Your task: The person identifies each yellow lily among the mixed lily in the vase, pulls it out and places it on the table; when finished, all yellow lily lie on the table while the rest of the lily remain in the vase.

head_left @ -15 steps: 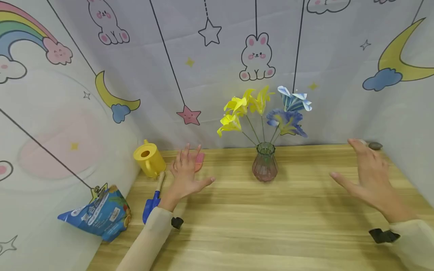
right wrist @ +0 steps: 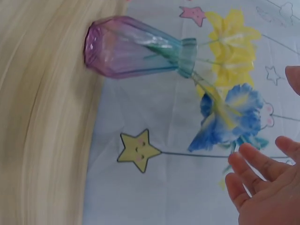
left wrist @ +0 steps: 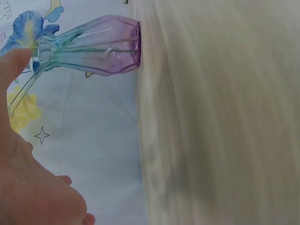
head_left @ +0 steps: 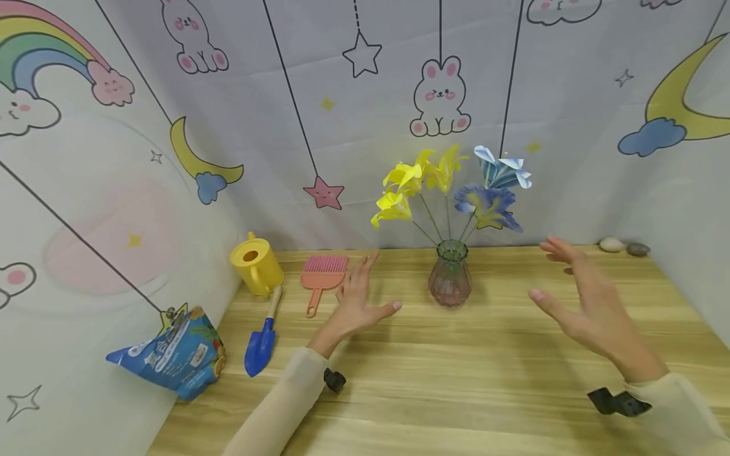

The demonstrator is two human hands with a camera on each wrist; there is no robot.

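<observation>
A faceted glass vase (head_left: 450, 282), pink below and green-blue at the neck, stands upright at the back of the table. Yellow flowers (head_left: 403, 180) lean left out of it and blue flowers (head_left: 489, 202) lean right. My left hand (head_left: 356, 304) is held left of the vase, its fingers extended and thumb spread, holding nothing. On the vase's other side my right hand (head_left: 593, 310) hovers with thumb apart from relaxed fingers, also without anything in it. Both wrist views show the vase (left wrist: 101, 46) apart from the hands.
Left of my left hand lie a pink-orange toy brush (head_left: 323, 280) and a blue trowel (head_left: 260, 348). Behind them stands a yellow watering can (head_left: 259, 269). A blue bag (head_left: 177, 358) is at the left wall. White and grey stones (head_left: 612, 244) lie at the back right.
Both hands have moved inward toward the vase, the left to the right and the right to the left. The brush and trowel show more fully, and the white stone is uncovered.
</observation>
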